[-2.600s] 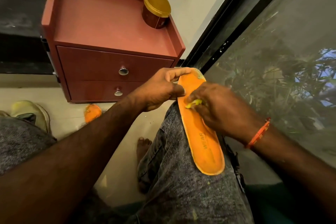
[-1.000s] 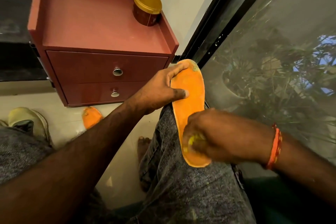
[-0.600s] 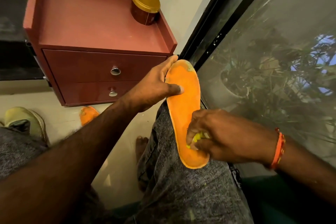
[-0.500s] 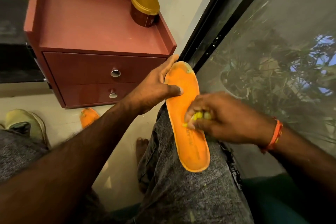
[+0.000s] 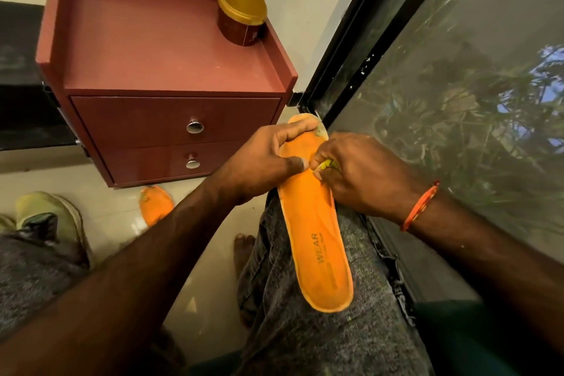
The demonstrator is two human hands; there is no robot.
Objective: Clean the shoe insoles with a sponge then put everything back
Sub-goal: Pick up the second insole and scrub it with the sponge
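An orange insole (image 5: 317, 238) printed "WEAR" lies lengthwise along my right thigh. My left hand (image 5: 268, 159) grips its toe end, thumb pressed on top and fingers curled over the tip. My right hand (image 5: 360, 174) pinches a small yellow-green sponge (image 5: 327, 165) and presses it onto the insole's forefoot, right beside my left thumb. Most of the sponge is hidden under my fingers. A second orange insole (image 5: 155, 203) lies on the floor by the cabinet.
A red two-drawer cabinet (image 5: 171, 119) stands ahead, with a gold-lidded jar (image 5: 241, 12) on its top. A yellow-green shoe (image 5: 48, 217) sits on the floor at left. A dark-framed glass window (image 5: 457, 101) runs along my right side.
My right hand has slid the sponge from the heel end up the insole to the forefoot, next to my left thumb. My left hand keeps its hold on the toe.
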